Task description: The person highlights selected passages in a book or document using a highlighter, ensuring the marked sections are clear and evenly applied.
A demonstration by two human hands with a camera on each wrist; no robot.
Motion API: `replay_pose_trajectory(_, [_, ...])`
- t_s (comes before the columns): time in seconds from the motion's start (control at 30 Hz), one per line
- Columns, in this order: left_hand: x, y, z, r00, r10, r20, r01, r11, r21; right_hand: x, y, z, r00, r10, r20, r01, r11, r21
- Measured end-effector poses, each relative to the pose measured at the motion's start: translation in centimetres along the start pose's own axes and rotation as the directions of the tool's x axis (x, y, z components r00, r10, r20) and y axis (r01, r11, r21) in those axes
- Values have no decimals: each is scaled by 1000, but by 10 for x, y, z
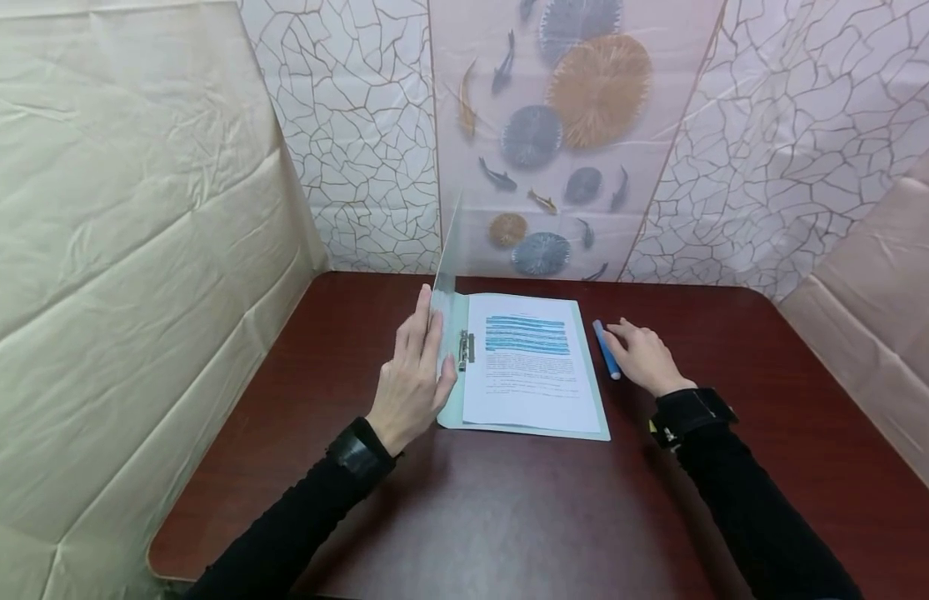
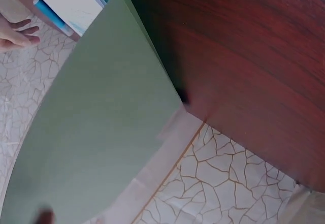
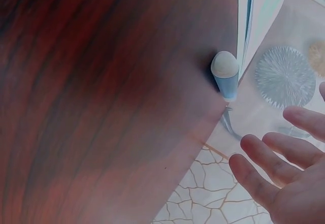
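Observation:
A pale green folder [image 1: 452,410] lies on the table with its cover [image 2: 101,107] raised nearly upright on the left. Inside it, beside a metal clip [image 1: 466,350], are white printed sheets [image 1: 524,400] whose upper lines are highlighted blue. My left hand [image 1: 410,375] touches the raised cover with straight fingers, from its outer side. To the right of the folder lies a blue marker [image 1: 606,350] with a pale end [image 3: 224,64]. My right hand [image 1: 644,358] is close beside the marker, its fingers loosely extended and holding nothing; the right wrist view shows a gap between them.
The dark reddish-brown table [image 1: 524,517] has rounded far corners. A patterned cloth [image 1: 374,167] hangs behind its far edge. Cream fabric [image 1: 119,292] hangs along the left side, and similar fabric [image 1: 884,292] on the right.

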State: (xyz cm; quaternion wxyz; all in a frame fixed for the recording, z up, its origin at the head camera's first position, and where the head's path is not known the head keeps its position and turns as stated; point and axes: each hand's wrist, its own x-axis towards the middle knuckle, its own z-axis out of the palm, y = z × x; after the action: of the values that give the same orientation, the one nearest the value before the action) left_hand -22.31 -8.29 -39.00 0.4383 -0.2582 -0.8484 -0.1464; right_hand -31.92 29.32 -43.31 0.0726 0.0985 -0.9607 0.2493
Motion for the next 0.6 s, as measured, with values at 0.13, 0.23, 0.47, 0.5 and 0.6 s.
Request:
replay_pose_trajectory(0.13, [1,-4,-2,999,25,-27,-22,994,107,0,-1,-1,1000,-5,1,5,1000,-3])
replay_pose_trajectory(0.23, [1,-6,-4,998,44,-49,-35,986,162,0,-2,-2,1000,-10,-4,10,1000,-2])
replay_pose_trajectory(0.47, [3,-11,-7,991,67,-114,-44,980,196,-1,-3,-2,1000,0,-4,0,1000,-6])
replay_pose_trajectory(0.5, [4,-12,-8,990,67,-127,-41,979,199,-1,-3,-2,1000,1,-1,-1,1000,-6])
replay_pose_trajectory(0.6, [5,-16,-12,985,53,-165,-20,980,196,-1,-3,-2,1000,-3,6,3,1000,-10])
